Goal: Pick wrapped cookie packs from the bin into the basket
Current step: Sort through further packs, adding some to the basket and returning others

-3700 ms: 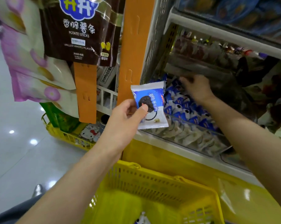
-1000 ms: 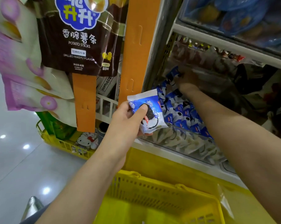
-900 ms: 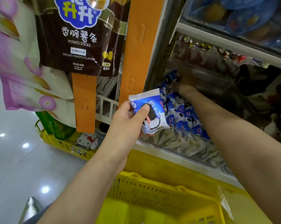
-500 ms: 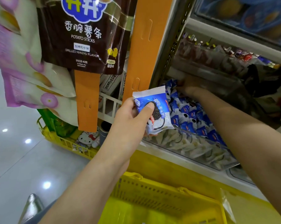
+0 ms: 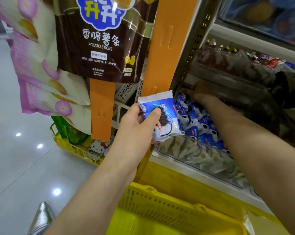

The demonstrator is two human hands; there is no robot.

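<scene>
Pinching one wrapped cookie pack (image 5: pixel 162 116) between the thumb and curled fingers (image 5: pixel 138 110), the left hand (image 5: pixel 138 128) holds it upright in the air, just in front of the left end of the bin (image 5: pixel 202 158) and above the far rim of the yellow basket (image 5: pixel 160 204). The right hand (image 5: pixel 202 92) is sunk deep at the shadowed back of the bin, over the heap of blue-and-white packs (image 5: pixel 199 122); whether its fingers are clamped on one cannot be told. The step in hand looks like gathering: one pack is out and not yet dropped, and another is being sought. The next move likely calls for lowering the held pack past the basket rim and letting go, while the right hand draws clear of the shelf (image 5: pixel 245 34) above it. Around them hang a potato sticks bag (image 5: pixel 99 44) and an orange strip (image 5: pixel 168 48), over a glossy grey floor (image 5: pixel 16 163).
</scene>
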